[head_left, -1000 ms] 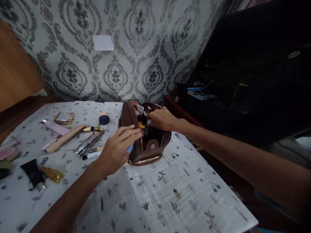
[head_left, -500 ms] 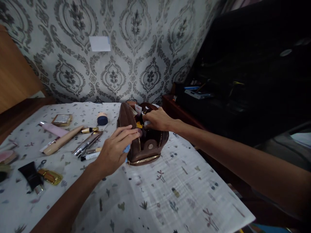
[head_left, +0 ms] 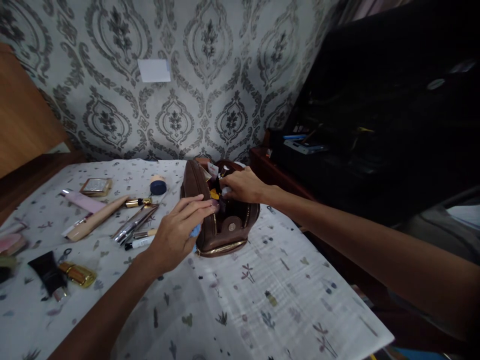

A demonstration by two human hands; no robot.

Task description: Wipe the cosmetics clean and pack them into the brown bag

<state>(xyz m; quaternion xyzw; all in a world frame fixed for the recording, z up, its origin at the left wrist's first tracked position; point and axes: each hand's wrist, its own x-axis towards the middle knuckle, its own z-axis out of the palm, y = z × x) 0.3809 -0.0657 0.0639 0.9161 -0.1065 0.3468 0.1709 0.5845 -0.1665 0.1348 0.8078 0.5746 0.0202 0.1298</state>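
A brown zip makeup bag [head_left: 195, 182] stands unzipped on the cloth-covered table, its mouth wide with gold zip teeth along the edges. My left hand [head_left: 179, 227] grips the bag's left rim, fingers laid over the edge. Down inside the mouth reaches my right hand [head_left: 242, 185], its fingers closed; what they hold is hidden. Beside those fingers a dark tube with a shiny cap [head_left: 224, 172] pokes up. A yellow item [head_left: 214, 194] and a white tag [head_left: 213, 170] also show within the bag.
Left of the bag lie a beige tube [head_left: 96, 220], silver-capped sticks [head_left: 131, 227], a gold compact [head_left: 96, 186], a navy-lidded jar [head_left: 158, 187], a black tube [head_left: 48, 272] and a gold bottle [head_left: 78, 274]. Patterned wallpaper rises behind; a large black object [head_left: 367, 120] stands right.
Both hands keep nearly the same places at the bag. The view has shifted very slightly; nothing on the table has visibly moved.
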